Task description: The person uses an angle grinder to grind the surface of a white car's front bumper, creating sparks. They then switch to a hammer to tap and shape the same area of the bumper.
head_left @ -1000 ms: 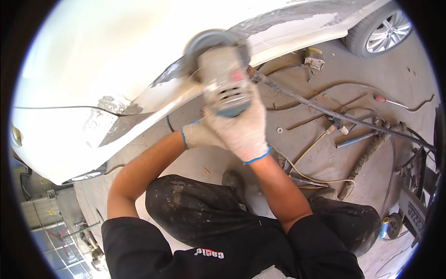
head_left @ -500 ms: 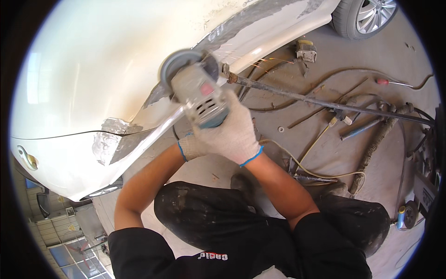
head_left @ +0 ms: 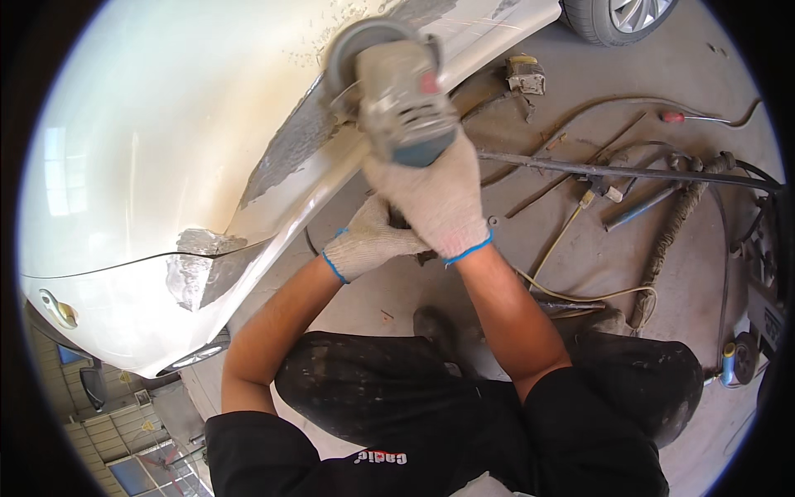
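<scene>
Against the white car's side panel (head_left: 207,124), an angle grinder (head_left: 403,99) is blurred by motion, its round disc guard toward the metal. My right hand (head_left: 435,195), in a pale knit glove with a blue cuff, is closed round the grinder's body. Lower and to the left, my gloved left hand (head_left: 373,236) closes on the dark rear end of the grinder, partly hidden under the right hand. Bare grey metal (head_left: 290,153) shows along the panel beside the disc. Another scraped patch (head_left: 195,269) lies nearer the door handle (head_left: 58,308). Faint sparks show beyond the grinder.
A long metal bar (head_left: 613,168) crosses the right side. On the floor lie a red-handled screwdriver (head_left: 675,117), a blue tube (head_left: 642,209), a wrapped hose (head_left: 667,248), a yellowish cable (head_left: 556,240) and a dusty block-shaped object (head_left: 526,76). A car wheel (head_left: 617,21) stands at the far right.
Both hands and the grinder have moved farther up and to the right along the panel. More grey metal is uncovered to view. The sparks look fainter, and the whole view has shifted slightly.
</scene>
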The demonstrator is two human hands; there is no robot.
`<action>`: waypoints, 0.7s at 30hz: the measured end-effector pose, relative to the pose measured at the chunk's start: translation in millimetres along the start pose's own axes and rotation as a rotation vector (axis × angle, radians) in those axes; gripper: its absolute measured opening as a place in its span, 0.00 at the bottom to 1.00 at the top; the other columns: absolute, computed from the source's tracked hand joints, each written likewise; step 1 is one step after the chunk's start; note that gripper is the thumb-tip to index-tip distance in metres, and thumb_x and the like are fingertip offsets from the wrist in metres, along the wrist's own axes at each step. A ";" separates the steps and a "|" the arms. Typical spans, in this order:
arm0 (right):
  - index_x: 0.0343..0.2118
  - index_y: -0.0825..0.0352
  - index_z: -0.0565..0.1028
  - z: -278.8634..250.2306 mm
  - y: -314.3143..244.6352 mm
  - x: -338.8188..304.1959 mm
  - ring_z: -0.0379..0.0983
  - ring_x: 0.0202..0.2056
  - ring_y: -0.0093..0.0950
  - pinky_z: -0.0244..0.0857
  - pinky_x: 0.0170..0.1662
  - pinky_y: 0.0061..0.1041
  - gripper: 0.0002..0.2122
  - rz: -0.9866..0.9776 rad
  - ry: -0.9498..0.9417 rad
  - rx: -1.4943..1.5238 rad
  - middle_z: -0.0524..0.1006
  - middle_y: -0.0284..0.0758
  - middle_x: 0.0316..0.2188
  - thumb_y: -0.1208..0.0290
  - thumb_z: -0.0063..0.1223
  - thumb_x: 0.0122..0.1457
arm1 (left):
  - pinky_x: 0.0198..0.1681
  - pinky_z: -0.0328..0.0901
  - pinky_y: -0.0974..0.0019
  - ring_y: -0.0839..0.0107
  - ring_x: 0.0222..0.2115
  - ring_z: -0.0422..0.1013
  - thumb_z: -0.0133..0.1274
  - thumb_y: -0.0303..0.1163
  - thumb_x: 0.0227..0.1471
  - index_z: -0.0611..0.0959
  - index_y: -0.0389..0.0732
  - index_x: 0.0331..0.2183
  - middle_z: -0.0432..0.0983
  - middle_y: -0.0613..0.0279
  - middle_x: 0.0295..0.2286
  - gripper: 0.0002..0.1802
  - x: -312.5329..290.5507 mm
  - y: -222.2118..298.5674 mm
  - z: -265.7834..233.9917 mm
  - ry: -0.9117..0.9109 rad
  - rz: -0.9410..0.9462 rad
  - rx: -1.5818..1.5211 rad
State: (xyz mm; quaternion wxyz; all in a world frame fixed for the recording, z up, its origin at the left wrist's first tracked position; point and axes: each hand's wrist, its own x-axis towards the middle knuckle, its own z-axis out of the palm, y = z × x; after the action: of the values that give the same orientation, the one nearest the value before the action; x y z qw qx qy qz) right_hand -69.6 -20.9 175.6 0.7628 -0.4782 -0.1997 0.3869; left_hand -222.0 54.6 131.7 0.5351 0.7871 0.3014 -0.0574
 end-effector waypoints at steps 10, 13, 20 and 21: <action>0.49 0.73 0.70 -2.2 2.2 -1.9 0.77 0.43 0.49 0.72 0.48 0.38 0.32 -0.051 0.000 -0.264 0.79 0.53 0.37 0.59 0.68 0.42 | 0.40 0.74 0.64 0.68 0.36 0.78 0.73 0.36 0.39 0.80 0.34 0.44 0.82 0.56 0.36 0.31 2.2 37.5 6.3 0.058 -0.070 -0.147; 0.47 0.73 0.71 -18.0 -5.3 9.0 0.78 0.43 0.48 0.72 0.47 0.38 0.30 -0.031 0.002 0.027 0.79 0.53 0.36 0.59 0.66 0.42 | 0.43 0.73 0.63 0.66 0.40 0.78 0.73 0.37 0.39 0.77 0.34 0.49 0.81 0.56 0.38 0.36 2.4 62.7 10.7 0.008 -0.152 -0.228; 0.46 0.75 0.71 -8.1 -14.1 4.1 0.78 0.39 0.26 0.73 0.45 0.27 0.27 -0.063 0.008 -0.261 0.81 0.41 0.38 0.68 0.69 0.43 | 0.44 0.73 0.62 0.66 0.42 0.77 0.72 0.36 0.42 0.63 0.37 0.60 0.77 0.52 0.45 0.48 13.4 34.5 10.8 0.190 0.319 0.445; 0.46 0.75 0.72 -15.9 -19.4 7.4 0.77 0.38 0.23 0.73 0.43 0.26 0.26 -0.026 0.019 -0.101 0.80 0.38 0.37 0.70 0.69 0.44 | 0.46 0.72 0.62 0.65 0.44 0.76 0.71 0.36 0.42 0.62 0.37 0.61 0.76 0.52 0.46 0.50 5.9 72.2 12.2 0.101 0.053 0.046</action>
State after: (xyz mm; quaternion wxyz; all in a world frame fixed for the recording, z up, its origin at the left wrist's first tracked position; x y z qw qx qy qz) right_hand -46.5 -28.9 184.9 0.7444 -0.5170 -0.2179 0.3619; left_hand -175.7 28.6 182.4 0.5023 0.8088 0.3057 -0.0104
